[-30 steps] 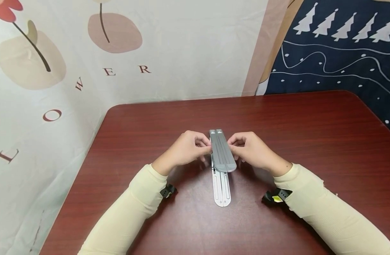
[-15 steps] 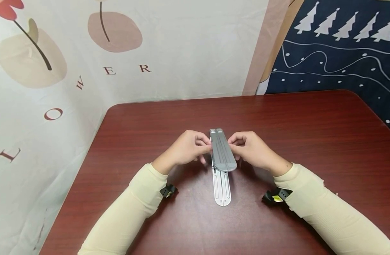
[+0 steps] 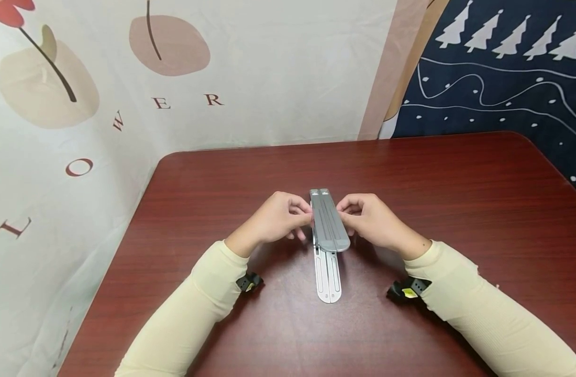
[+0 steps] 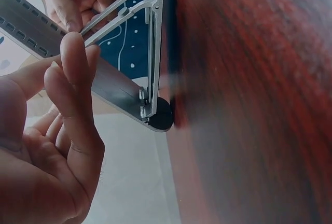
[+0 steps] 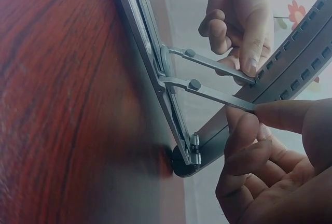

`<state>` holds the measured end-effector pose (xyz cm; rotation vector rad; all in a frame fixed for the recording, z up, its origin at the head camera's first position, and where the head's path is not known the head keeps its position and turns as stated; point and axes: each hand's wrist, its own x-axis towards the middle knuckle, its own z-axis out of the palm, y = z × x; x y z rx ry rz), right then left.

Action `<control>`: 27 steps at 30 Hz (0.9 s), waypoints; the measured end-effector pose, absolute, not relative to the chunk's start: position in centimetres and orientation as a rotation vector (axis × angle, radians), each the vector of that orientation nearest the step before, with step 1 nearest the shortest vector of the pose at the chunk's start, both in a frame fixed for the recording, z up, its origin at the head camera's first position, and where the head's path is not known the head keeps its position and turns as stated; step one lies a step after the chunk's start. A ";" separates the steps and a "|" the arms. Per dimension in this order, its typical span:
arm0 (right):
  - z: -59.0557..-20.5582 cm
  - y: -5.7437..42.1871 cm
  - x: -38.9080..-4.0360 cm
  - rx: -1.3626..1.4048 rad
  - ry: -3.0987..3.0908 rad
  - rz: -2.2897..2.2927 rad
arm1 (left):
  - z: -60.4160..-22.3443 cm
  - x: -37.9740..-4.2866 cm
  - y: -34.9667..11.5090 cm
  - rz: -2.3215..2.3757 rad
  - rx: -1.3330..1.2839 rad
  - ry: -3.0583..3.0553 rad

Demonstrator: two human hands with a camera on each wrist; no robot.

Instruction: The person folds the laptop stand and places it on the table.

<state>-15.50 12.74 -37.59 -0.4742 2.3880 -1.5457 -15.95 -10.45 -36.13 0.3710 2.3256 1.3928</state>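
A folding metal laptop stand (image 3: 329, 222) is at the middle of the table, its grey upper plate raised at a slant over the silver base (image 3: 328, 283). Plate and base are hinged together at the far end. My left hand (image 3: 285, 217) and my right hand (image 3: 370, 220) face each other across the plate, thumb and fingertips pinching at its two sides. In the right wrist view, two thin support arms (image 5: 223, 95) run from the base to the slotted underside (image 5: 298, 55) of the plate. Each hand pinches the upper end of one arm, right at the slots.
The dark red wooden table (image 3: 222, 178) reaches back to a pale printed cloth (image 3: 278, 68) and a navy cloth with white trees (image 3: 495, 84). Black straps with camera units (image 3: 408, 289) sit on both wrists, low over the table.
Both hands keep their hold and the stand keeps its angle. The left hand's lower fingers shift slightly, and the head view tips down a little.
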 end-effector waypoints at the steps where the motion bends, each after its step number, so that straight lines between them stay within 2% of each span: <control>1: -37.6 12.7 -15.5 -0.473 2.387 -1.546 | -36.1 -15.9 -10.4 1.394 0.367 2.325; 27: -37.6 12.6 -15.4 -0.509 2.410 -1.566 | -36.1 -15.8 -10.2 1.432 0.331 2.314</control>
